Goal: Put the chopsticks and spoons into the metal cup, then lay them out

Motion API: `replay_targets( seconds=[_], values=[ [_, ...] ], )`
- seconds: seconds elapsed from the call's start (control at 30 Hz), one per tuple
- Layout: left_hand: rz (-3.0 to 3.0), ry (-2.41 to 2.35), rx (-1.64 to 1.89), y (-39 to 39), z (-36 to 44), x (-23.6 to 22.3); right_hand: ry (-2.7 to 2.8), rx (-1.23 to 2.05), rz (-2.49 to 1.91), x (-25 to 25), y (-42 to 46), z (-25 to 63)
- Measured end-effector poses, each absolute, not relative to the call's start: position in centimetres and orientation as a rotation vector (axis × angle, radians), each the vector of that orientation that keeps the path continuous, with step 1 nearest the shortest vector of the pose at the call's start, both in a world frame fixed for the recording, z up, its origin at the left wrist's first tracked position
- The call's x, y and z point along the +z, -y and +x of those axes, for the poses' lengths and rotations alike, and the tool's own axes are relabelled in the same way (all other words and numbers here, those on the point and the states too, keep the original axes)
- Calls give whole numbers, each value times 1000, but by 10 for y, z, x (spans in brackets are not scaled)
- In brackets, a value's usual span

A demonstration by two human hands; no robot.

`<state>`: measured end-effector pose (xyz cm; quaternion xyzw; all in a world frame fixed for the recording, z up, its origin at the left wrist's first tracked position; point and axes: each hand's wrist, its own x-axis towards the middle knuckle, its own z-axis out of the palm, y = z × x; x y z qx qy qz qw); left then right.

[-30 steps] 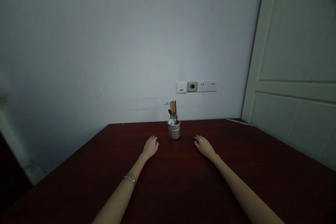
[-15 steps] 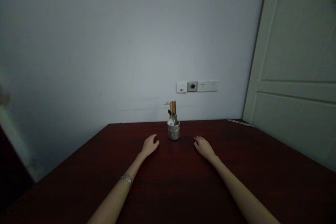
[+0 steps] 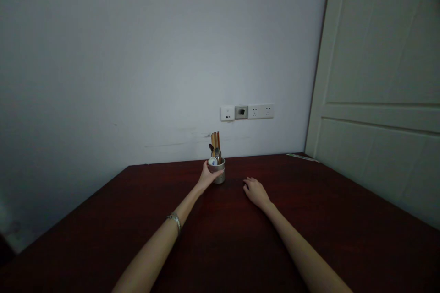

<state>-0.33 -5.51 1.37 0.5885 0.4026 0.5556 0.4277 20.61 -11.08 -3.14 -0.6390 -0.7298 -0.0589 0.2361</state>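
Note:
A small grey utensil holder stands on the dark red wooden table near the far edge. Wooden chopsticks and metal spoons stick out of it. My left hand, with a silver bracelet on its wrist, is wrapped round the holder's left side. My right hand lies flat on the table, fingers spread, a short way right of the holder and not touching it.
A pale wall rises behind the table, with a row of sockets above the holder. A white door stands at the right. A thin light strip lies at the table's far right corner.
My left hand has lifted off the table and moved right onto the holder, closing round it. The view has shifted slightly. My right hand has stayed flat.

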Motion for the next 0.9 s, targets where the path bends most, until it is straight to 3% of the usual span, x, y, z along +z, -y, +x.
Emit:
replay_targets(
  seconds=[0.67,0.9],
  values=[
    [1436,-1059,1484,44,-1,8,1972,-75,-1832,-31,109,206],
    [1419,-1126,1559,45,-34,16,1973,-86,-1834,-33,108,205]
  ],
)
